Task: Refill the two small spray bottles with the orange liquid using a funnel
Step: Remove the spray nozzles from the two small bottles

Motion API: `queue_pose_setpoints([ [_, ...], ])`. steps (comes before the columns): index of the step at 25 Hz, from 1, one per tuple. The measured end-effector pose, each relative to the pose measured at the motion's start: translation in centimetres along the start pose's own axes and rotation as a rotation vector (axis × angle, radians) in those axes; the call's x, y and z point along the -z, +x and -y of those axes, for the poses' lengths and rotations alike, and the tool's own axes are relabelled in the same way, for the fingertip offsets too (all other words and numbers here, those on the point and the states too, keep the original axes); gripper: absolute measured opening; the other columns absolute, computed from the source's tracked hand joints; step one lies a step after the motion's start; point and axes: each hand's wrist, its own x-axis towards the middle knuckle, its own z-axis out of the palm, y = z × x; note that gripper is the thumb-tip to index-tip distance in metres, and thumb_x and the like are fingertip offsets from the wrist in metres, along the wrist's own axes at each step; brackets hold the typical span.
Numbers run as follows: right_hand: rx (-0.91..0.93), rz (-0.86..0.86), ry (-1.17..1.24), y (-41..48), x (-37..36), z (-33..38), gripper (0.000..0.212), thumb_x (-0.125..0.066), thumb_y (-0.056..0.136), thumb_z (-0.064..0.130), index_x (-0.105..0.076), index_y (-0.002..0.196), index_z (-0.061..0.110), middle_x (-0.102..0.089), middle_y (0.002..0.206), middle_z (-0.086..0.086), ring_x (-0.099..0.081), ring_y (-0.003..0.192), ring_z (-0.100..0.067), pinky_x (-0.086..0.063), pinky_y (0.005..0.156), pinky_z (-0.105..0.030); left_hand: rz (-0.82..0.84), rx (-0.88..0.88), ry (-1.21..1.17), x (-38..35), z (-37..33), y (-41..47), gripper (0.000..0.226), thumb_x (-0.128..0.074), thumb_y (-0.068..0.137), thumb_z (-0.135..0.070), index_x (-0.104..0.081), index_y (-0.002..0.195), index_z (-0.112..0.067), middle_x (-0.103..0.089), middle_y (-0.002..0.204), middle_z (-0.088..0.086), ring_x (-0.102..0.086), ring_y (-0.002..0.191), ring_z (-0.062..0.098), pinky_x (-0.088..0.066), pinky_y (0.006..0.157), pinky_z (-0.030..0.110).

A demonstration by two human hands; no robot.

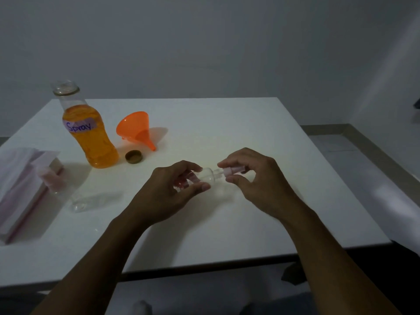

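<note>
1. We see the big bottle (91,142) standing upright at ten o'clock from the hands. It is uncapped and roughly two-thirds full of orange liquid (96,155), and it has a purple label (79,126) reading "Spray".
2. Its brown cap (133,156) lies on the white table (227,123) just beside the bottle's base, at the bottle's three o'clock.
3. The orange funnel (134,128) lies on its side at eleven o'clock from the hands, with its spout pointing toward five o'clock.
4. Over the middle of the table, the left hand (168,192) grasps the small spray bottle (208,176), fingers and thumb curled round its body. The bottle lies level with its neck toward three o'clock, and the part we can see is clear plastic.
5. The right hand (254,176) pinches the pink spray top (234,170) at that neck between thumb and fingertips.
6. The second small spray bottle (84,202) lies on its side at nine o'clock from the hands. Its body is clear, and its pinkish top end lies against the tissue pack (18,194).
7. The left hand's fingers cover most of the held bottle, so we cannot tell whether any liquid is inside or whether the top is screwed on or loose.
8. In the dim light the lying bottle is faint, and its contents are hard to make out. The frame's left edge cuts off the tissue pack.
</note>
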Motion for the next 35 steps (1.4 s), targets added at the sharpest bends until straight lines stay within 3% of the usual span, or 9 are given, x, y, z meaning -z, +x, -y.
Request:
queue_pose_setpoints([
  [2, 0.082, -0.052, -0.075, -0.3, 0.7, -0.8, 0.029, -0.08, 0.08, 0.004, -0.076, 0.105, 0.018, -0.07, 0.102, 0.01, -0.063, 0.094, -0.003, -0.051, 0.082, -0.013, -0.012, 0.02, 0.005, 0.0, 0.0, 0.0, 0.05, -0.06, 0.076, -0.06, -0.063, 0.113, -0.027, -0.068, 0.095, -0.015, -0.062, 0.083, -0.001, -0.049, 0.062, 0.012],
  [7, 0.156, -0.19, -0.338, -0.9, 3.0, -2.8, 0.02, -0.08, 0.079, 0.008, -0.076, 0.097, 0.015, -0.075, 0.098, 0.005, -0.063, 0.092, -0.016, -0.051, 0.079, -0.036, -0.055, 0.103, -0.007, -0.1, 0.6, 0.1, 0.05, -0.057, 0.076, -0.071, -0.063, 0.11, -0.034, -0.068, 0.098, -0.014, -0.062, 0.088, 0.001, -0.049, 0.069, 0.019],
  [11, -0.035, -0.302, -0.255, -2.0, 5.4, -4.1, 0.019, -0.076, 0.087, 0.018, -0.074, 0.106, 0.013, -0.074, 0.103, 0.004, -0.064, 0.082, -0.004, -0.052, 0.07, -0.011, -0.049, 0.205, -0.187, -1.0, -0.5, 0.4, 0.045, -0.062, 0.075, -0.063, -0.063, 0.108, -0.034, -0.07, 0.095, -0.006, -0.067, 0.081, 0.01, -0.057, 0.074, 0.038],
  [14, -0.221, -0.412, -0.139, -2.7, 6.7, -5.6, 0.026, -0.071, 0.091, 0.024, -0.07, 0.117, 0.018, -0.073, 0.104, 0.006, -0.07, 0.082, -0.004, -0.058, 0.069, -0.015, 0.005, 0.252, -0.42, -2.4, -2.3, 0.7, 0.043, -0.071, 0.074, -0.046, -0.062, 0.111, -0.025, -0.074, 0.098, 0.001, -0.072, 0.085, 0.017, -0.058, 0.081, 0.046],
  [19, -0.269, -0.447, -0.165, -3.2, 6.9, -7.3, 0.028, -0.068, 0.092, 0.017, -0.068, 0.12, 0.013, -0.072, 0.105, -0.002, -0.071, 0.081, -0.005, -0.06, 0.07, -0.017, 0.004, 0.191, -0.528, -7.1, -5.1, 3.1, 0.037, -0.076, 0.08, -0.016, -0.059, 0.113, -0.01, -0.073, 0.106, 0.002, -0.07, 0.096, 0.008, -0.056, 0.085, 0.028],
  [23, -0.272, -0.424, -0.216, -3.2, 6.2, -8.1, 0.027, -0.066, 0.093, 0.014, -0.067, 0.119, 0.013, -0.072, 0.105, -0.004, -0.069, 0.082, -0.009, -0.055, 0.067, -0.009, 0.018, 0.136, -0.477, -10.7, -6.2, 5.1, 0.039, -0.077, 0.08, -0.021, -0.057, 0.112, -0.013, -0.071, 0.105, -0.002, -0.07, 0.094, 0.007, -0.056, 0.086, 0.03],
  [28, -0.313, -0.418, -0.233, -3.0, 5.6, -10.1, 0.02, -0.068, 0.09, 0.016, -0.069, 0.11, 0.012, -0.073, 0.096, -0.005, -0.07, 0.079, -0.016, -0.062, 0.074, -0.039, -0.012, 0.118, -0.427, -12.7, -6.4, 6.3, 0.04, -0.077, 0.08, -0.024, -0.055, 0.112, -0.014, -0.07, 0.105, -0.006, -0.067, 0.093, -0.001, -0.054, 0.083, 0.02],
  [32, -0.38, -0.462, -0.233, -2.7, 5.6, -10.9, 0.026, -0.073, 0.088, 0.017, -0.067, 0.113, 0.012, -0.073, 0.097, -0.004, -0.064, 0.071, -0.007, -0.059, 0.075, -0.031, -0.008, 0.124, -0.438, -13.5, -6.3, 6.7, 0.043, -0.077, 0.079, -0.028, -0.053, 0.113, -0.019, -0.069, 0.108, -0.004, -0.067, 0.097, 0.001, -0.054, 0.085, 0.02],
  [35, -0.462, -0.429, -0.175, -2.8, 5.8, -10.2, 0.043, -0.076, 0.085, 0.024, -0.06, 0.124, 0.015, -0.069, 0.103, -0.001, -0.061, 0.077, -0.005, -0.048, 0.063, -0.008, 0.014, 0.14, -0.42, -13.8, -5.6, 6.6, 0.048, -0.08, 0.076, -0.031, -0.053, 0.116, -0.021, -0.068, 0.11, -0.005, -0.066, 0.101, 0.002, -0.055, 0.089, 0.025],
])
